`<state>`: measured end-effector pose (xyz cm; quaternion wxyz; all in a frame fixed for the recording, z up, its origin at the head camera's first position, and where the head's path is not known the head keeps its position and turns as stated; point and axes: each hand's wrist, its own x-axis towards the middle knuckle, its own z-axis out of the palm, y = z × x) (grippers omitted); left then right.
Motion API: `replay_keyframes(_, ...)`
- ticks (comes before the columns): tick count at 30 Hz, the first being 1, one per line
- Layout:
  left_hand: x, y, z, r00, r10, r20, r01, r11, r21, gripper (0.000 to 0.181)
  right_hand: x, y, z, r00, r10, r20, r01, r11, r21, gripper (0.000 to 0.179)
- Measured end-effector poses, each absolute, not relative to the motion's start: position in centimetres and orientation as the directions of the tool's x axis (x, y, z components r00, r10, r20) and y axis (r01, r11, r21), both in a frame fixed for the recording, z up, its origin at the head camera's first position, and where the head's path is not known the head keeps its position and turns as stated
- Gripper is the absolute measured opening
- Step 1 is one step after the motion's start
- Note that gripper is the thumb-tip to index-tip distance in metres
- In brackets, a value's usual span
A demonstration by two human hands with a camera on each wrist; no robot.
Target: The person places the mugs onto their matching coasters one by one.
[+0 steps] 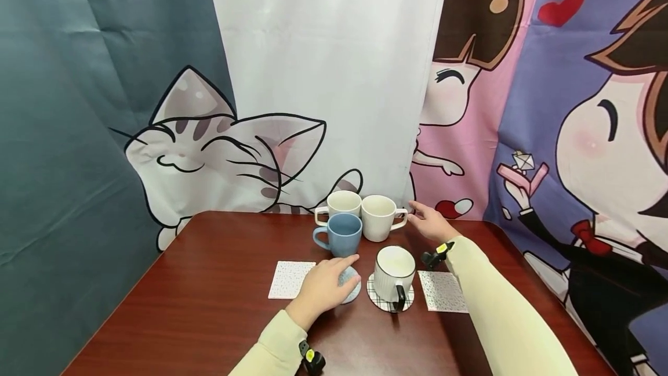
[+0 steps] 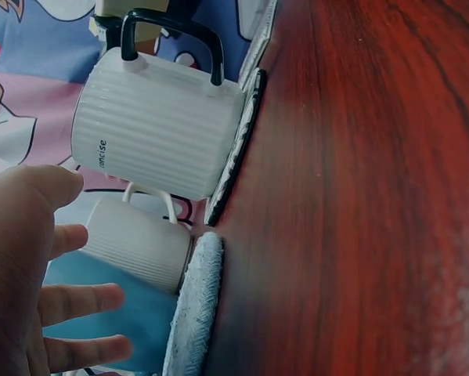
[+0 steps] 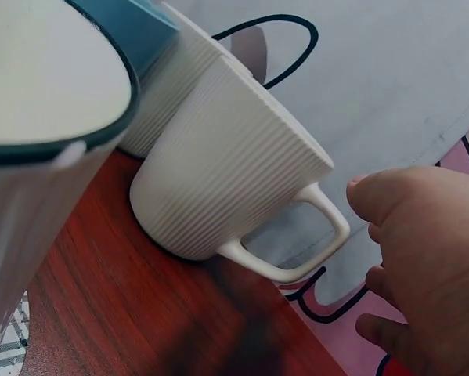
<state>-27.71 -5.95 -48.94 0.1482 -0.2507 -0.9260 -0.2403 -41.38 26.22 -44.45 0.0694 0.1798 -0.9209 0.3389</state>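
Observation:
My left hand [image 1: 326,283] hovers over a light blue round coaster [image 1: 351,286], fingers spread, holding nothing. Just beyond it stands a blue mug [image 1: 345,235]. Behind the blue mug are two white ribbed mugs, one at the back left [image 1: 341,201] and one to its right [image 1: 377,219]. Beside that right one's handle is my right hand [image 1: 430,222], its fingers apart from the handle in the right wrist view. A white mug with a black rim and black handle [image 1: 392,274] sits on a round checked coaster [image 1: 378,303] between my arms.
A square white speckled coaster [image 1: 288,280] lies to the left of my left hand. Another square patterned coaster [image 1: 440,292] lies at the right, partly under my right sleeve. The brown wooden table [image 1: 209,295] ends at a printed curtain [image 1: 334,74].

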Motion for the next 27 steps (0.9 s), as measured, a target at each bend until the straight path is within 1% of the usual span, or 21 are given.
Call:
replay_keyframes(5, -27.89, -5.84, -48.87, -0.826, 0.394, 0.404, 0.541, 0.756, 0.368, 0.046, -41.79, 26.13, -44.73, -0.917, -0.331, 0.225, -0.397, 0.689, -0.606, 0.057)
replay_keyframes(10, -28.01, -5.79, -48.58, -0.832, 0.39, 0.394, 0.534, 0.755, 0.38, 0.044, -41.95, 25.99, -44.99, -0.926, -0.326, 0.188, -0.371, 0.707, -0.602, 0.058)
replay_keyframes(19, -27.91, -5.81, -48.81, -0.841, 0.38, 0.386, 0.519, 0.769, 0.373, 0.043, -41.95, 25.75, -45.26, -0.922, -0.319, 0.222, -0.387, 0.698, -0.603, 0.052)
replay_keyframes(27, -27.87, -5.98, -49.18, -0.845, 0.372, 0.383, 0.511, 0.77, 0.381, 0.042, -41.84, 25.42, -45.33, -0.921, -0.317, 0.225, -0.387, 0.701, -0.599, 0.047)
